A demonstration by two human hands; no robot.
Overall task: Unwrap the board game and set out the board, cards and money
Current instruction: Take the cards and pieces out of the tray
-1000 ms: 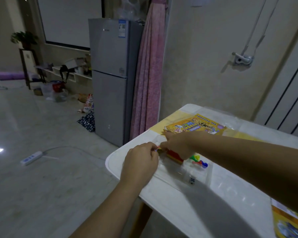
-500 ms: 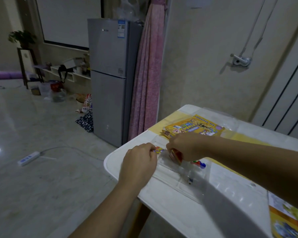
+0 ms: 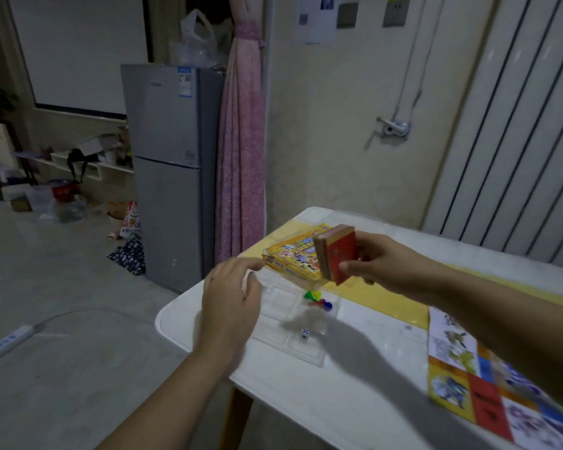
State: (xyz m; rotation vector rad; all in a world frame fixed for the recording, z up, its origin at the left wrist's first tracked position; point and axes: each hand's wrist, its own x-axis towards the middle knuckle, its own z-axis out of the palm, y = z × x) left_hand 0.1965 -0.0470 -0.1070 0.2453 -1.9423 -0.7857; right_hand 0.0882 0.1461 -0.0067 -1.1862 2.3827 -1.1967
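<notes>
Along the near right edge of the tabletop [image 3: 371, 378] lies the game board [image 3: 488, 384], already spread flat with its coloured squares up. Further in, close to the left edge, my left hand [image 3: 231, 306] hovers relaxed, fingers loosely spread and holding nothing, just beside the clear plastic tray [image 3: 283, 323]. A small die [image 3: 304, 332] sits in one of the tray's pockets and a few coloured pawns [image 3: 319, 300] lie in the pocket behind it. Beyond them my right hand [image 3: 381, 264] grips the stack of cards [image 3: 337, 253], thumb on its red face and fingers behind, holding it tilted on edge, clear of the table. Past it, toward the far left corner, the yellow pack [image 3: 293, 254] rests flat; whether the money is inside I cannot tell.

My worry is that stack. If the cards are loose, a tilted one-handed pinch could let them fan out and spill onto the tray, knocking pawns and die toward the left edge. The tray looks light, so a brush from my left hand might shove it off too.
</notes>
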